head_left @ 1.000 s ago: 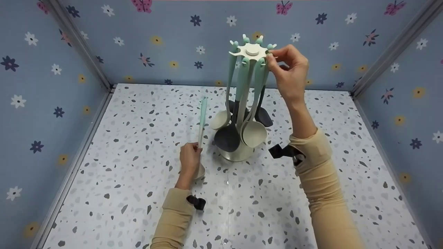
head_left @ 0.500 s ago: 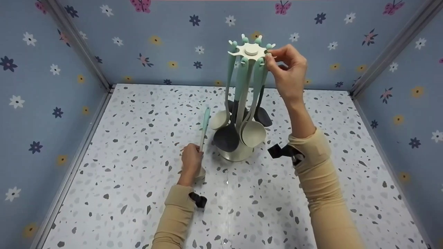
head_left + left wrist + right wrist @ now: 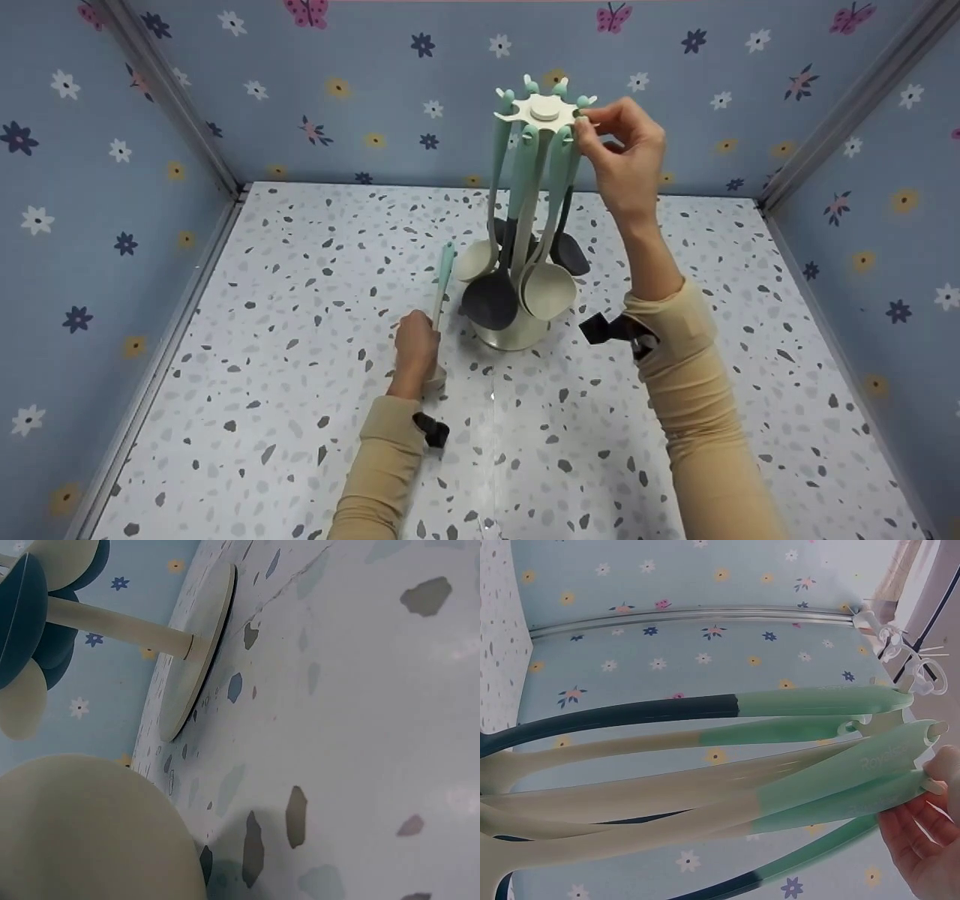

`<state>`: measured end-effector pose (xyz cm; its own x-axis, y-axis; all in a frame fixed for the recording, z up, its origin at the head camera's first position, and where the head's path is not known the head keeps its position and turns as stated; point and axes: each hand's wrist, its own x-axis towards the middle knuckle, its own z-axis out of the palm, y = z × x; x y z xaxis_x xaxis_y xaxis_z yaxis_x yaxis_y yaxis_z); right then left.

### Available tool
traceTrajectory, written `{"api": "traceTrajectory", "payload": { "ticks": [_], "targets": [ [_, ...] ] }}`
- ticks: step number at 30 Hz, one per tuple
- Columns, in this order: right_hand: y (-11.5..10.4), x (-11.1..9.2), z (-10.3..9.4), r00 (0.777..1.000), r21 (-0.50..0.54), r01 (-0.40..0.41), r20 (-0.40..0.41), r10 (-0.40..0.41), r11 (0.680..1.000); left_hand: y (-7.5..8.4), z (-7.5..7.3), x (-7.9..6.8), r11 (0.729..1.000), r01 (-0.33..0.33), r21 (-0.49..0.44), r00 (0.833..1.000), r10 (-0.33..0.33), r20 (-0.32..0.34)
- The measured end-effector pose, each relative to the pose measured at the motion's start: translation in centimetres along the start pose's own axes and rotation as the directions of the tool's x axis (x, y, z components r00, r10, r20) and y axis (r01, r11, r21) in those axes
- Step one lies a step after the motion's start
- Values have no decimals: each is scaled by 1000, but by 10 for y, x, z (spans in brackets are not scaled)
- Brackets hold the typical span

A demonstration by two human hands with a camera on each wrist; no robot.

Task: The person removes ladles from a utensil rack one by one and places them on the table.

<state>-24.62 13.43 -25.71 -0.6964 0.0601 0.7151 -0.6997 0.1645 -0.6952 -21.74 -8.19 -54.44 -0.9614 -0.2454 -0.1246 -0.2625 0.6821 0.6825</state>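
Observation:
My left hand (image 3: 416, 345) grips a cream ladle (image 3: 439, 291) by its neck, just left of the rack, with the mint handle pointing away from me. Its rounded bowl (image 3: 90, 832) fills the lower left of the left wrist view. A cream utensil rack (image 3: 544, 109) stands upright, hung with several mint-handled tools. My right hand (image 3: 628, 161) pinches the rack's right-hand hook between thumb and fingers, right at the end of a mint handle (image 3: 885, 793). A dark ladle (image 3: 491, 298) and a cream ladle (image 3: 551, 291) hang at its front.
The rack's round base (image 3: 511, 339) sits on a speckled white tabletop (image 3: 300, 435). Blue flower-patterned panels (image 3: 360, 97) enclose the back and sides, with metal strips (image 3: 172, 97) at the corners. A dark turner (image 3: 571, 255) hangs at the rack's right.
The ladle's handle tip has dropped toward me and slightly right, while my left hand has shifted a little right. My right hand stays at the rack's hook.

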Motion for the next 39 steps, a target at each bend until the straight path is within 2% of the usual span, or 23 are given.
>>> {"api": "traceTrajectory", "payload": {
  "ticks": [10, 19, 27, 35, 37, 39],
  "targets": [
    [1, -1, 1, 1000, -15, -1, 2, 1, 1000, 1, 3, -1, 999, -16, 39, 999, 17, -40],
    [0, -1, 2, 1000, -1, -14, -5, 14, 1000, 0, 4, -2, 1000, -2, 14, 1000, 3, -23],
    [-1, 0, 1, 1000, 9, -10, -11, 10, 1000, -1, 4, -4, 999, -40, 21, 998, 41, -52],
    [-1, 0, 0, 1000, 18, 9, -14, -9, 1000, 6, -2, -15, 996, -86, 9, 985, 87, -148],
    [-1, 0, 1, 1000, 20, 7, -14, -7, 1000, 11, -5, -19, 995, -103, 0, 976, 101, -193],
    [0, 0, 1, 1000, 20, 7, -11, -7, 1000, 16, -8, -23, 990, -139, -18, 958, 129, -258]
  ]
}}
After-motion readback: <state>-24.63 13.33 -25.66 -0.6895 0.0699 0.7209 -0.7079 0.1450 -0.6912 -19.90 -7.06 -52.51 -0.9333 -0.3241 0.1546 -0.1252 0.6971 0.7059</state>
